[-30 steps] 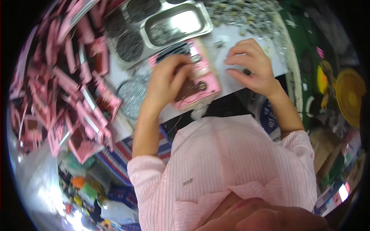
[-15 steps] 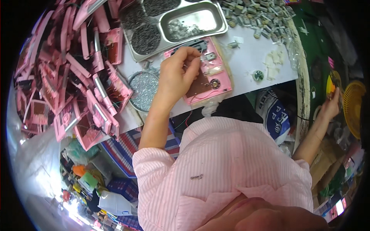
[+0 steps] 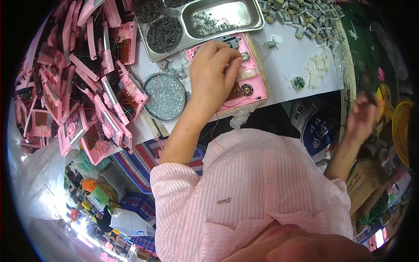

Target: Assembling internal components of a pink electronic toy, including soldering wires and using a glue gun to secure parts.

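My left hand [image 3: 214, 72] lies over a pink plastic casing [image 3: 255, 79], thumb and fingertips pinched together near a small metal part [image 3: 245, 56]. Whatever is between the fingertips is hidden. A round dark part [image 3: 247, 90] sits in the casing's near right corner, and a grey motor-like block [image 3: 232, 42] at its far edge. Thin red wire runs along the near side. Off the table at the right, my right hand [image 3: 363, 118] is blurred by motion, its fingers curled around a dark, elongated thing whose kind I cannot make out.
A round tin of small silver screws [image 3: 164, 97] stands left of the casing. Behind is a metal tray [image 3: 185, 35] of springs. Pink casings [image 3: 104, 115] pile up at left, small motors [image 3: 301, 19] at far right. White plastic pieces [image 3: 316, 70] and a yellow basket [image 3: 402, 131] are at right.
My right hand has moved inward, toward the table, with the dark thing in it. My left hand has shifted slightly right over the casing, its fingertips nearer the small metal part.
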A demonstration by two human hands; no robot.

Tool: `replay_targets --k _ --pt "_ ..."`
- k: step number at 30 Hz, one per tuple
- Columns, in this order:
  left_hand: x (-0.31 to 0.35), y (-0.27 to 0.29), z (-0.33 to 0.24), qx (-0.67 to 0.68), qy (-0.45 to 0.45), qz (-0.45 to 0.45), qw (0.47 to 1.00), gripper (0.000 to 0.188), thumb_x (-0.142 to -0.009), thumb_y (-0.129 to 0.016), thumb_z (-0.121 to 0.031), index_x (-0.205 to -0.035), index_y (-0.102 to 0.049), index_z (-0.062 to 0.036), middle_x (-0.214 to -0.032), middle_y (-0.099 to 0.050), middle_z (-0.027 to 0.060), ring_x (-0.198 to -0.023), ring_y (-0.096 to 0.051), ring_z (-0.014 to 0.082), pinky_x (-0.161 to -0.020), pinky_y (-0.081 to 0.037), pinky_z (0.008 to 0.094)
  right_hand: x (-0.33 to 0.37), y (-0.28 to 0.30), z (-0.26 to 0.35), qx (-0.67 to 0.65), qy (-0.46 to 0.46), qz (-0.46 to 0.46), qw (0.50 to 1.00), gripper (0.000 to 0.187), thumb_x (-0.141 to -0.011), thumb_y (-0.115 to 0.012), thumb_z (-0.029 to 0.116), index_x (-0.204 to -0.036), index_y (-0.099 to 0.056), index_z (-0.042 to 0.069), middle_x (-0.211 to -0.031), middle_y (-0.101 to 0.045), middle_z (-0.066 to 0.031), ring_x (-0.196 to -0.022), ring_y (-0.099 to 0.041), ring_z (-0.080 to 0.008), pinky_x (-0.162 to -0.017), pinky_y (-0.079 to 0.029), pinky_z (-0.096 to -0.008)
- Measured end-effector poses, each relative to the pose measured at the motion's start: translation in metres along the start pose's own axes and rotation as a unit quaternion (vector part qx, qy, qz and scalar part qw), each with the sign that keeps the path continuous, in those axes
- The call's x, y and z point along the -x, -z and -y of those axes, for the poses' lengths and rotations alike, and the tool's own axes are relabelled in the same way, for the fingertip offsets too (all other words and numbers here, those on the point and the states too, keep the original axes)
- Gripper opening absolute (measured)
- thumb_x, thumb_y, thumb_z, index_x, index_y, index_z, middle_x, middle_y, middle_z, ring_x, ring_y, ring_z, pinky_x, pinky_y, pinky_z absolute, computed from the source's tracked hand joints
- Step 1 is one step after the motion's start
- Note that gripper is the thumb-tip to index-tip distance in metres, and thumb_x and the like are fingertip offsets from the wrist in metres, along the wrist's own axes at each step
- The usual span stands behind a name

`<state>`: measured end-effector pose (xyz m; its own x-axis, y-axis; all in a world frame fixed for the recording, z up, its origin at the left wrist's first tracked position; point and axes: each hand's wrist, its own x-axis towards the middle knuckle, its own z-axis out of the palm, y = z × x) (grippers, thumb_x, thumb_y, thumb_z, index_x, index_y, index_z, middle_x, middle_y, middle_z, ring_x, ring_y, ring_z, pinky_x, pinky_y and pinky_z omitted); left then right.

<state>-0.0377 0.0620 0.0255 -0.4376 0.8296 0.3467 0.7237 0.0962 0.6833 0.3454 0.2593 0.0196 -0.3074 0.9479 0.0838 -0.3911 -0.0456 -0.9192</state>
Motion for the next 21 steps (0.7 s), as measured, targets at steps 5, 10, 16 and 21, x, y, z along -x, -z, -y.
replay_targets --k 5,10,16,21 --pt "0.005 -0.018 0.008 -0.071 -0.045 -0.014 0.996 0.015 -0.075 -0.081 -0.013 -0.088 -0.074 -0.0094 -0.095 -0.058 0.0062 -0.09 -0.053 0.0277 -0.081 -0.04 0.0407 0.018 -0.116 -0.052 0.178 -0.019 0.134 0.975 0.026 -0.085 -0.071 -0.003 -0.109 -0.061 -0.002 -0.1 -0.064 -0.0067 -0.085 -0.06 -0.0096 -0.076 -0.047 -0.0218" --pt "0.009 -0.026 0.011 -0.082 -0.043 -0.025 0.995 0.014 -0.072 -0.08 -0.015 -0.084 -0.073 -0.0129 -0.099 -0.056 0.0028 -0.093 -0.049 0.027 -0.082 -0.033 0.0428 0.02 -0.143 -0.07 0.186 -0.045 0.216 0.958 0.026 -0.087 -0.072 -0.005 -0.109 -0.06 -0.001 -0.096 -0.063 -0.0053 -0.084 -0.058 -0.0076 -0.077 -0.047 -0.0217" --pt "0.008 -0.025 0.008 -0.105 -0.045 -0.033 0.993 0.017 -0.072 -0.082 -0.015 -0.086 -0.074 -0.0114 -0.097 -0.058 0.0043 -0.091 -0.052 0.027 -0.08 -0.035 0.042 0.021 -0.147 -0.08 0.186 -0.028 0.277 0.942 0.025 -0.089 -0.074 0.0 -0.109 -0.06 0.0 -0.09 -0.06 -0.0021 -0.077 -0.051 -0.0047 -0.069 -0.041 -0.0201" --pt "0.008 -0.026 0.009 -0.108 -0.048 -0.034 0.992 0.017 -0.072 -0.082 -0.015 -0.086 -0.074 -0.0112 -0.097 -0.058 0.0046 -0.091 -0.052 0.027 -0.08 -0.035 0.0428 0.022 -0.152 -0.079 0.189 -0.03 0.271 0.944 0.025 -0.089 -0.075 0.002 -0.109 -0.06 0.0 -0.088 -0.059 -0.0012 -0.075 -0.049 -0.0044 -0.067 -0.039 -0.0199"
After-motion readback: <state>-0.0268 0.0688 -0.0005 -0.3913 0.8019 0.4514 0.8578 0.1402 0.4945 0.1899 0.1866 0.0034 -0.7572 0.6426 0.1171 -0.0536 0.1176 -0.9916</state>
